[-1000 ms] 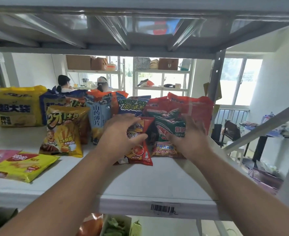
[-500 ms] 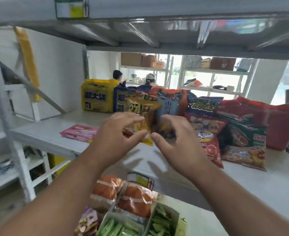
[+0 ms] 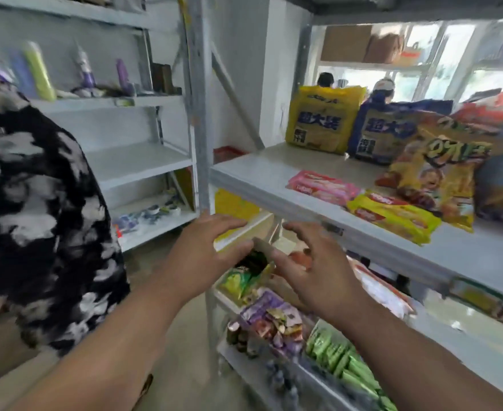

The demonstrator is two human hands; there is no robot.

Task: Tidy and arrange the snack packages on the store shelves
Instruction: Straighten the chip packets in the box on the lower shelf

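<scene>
Judged as reaching down to the lower tier, below the front edge of the upper shelf, for a small green packet lying there on top of other snacks. Best done by taking that packet at its top seam with one hand and steadying from the side with the other, lifting straight up and clear of the purple sweet bag just below so as not to drag it off the edge. Worth slowing down too, with a bystander in a black-and-white shirt close on the left.

Saw the left hand with fingers stretched forward and thumb at the packet's top edge; could not tell through the blur whether pinching or only touching. Saw the right hand spread wide, thumb just beside the packet, gripping nothing.

Counted on the upper shelf:
- Two large bags standing at the back: one yellow bag and one blue bag.
- One upright chip bag.
- Two flat packets near the front: one pink packet and one yellow packet.

Left the blurred bags further right uncounted.
</scene>
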